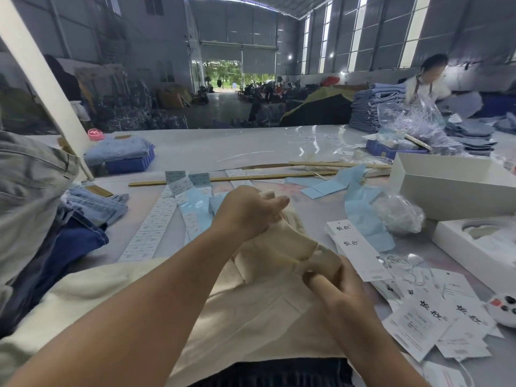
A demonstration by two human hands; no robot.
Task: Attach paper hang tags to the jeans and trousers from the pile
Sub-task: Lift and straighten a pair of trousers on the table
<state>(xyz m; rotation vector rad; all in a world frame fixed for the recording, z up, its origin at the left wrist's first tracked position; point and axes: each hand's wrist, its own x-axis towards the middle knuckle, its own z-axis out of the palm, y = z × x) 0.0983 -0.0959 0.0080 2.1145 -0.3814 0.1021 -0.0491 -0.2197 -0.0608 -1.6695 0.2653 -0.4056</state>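
Cream trousers lie across the table in front of me, waistband bunched up toward the middle. My left hand grips the raised top fold of the cream cloth. My right hand pinches the cloth edge lower right, fingers curled; whether it also holds a tag string is blurred. White paper hang tags with black characters lie scattered at the right. A pile of jeans, grey, light blue and dark blue, stands at the left.
Strips of small printed labels and light-blue paper lie beyond the trousers. Open white boxes stand at the right, wooden sticks run across the middle, a blue crate holds jeans at far left. A person works at back right.
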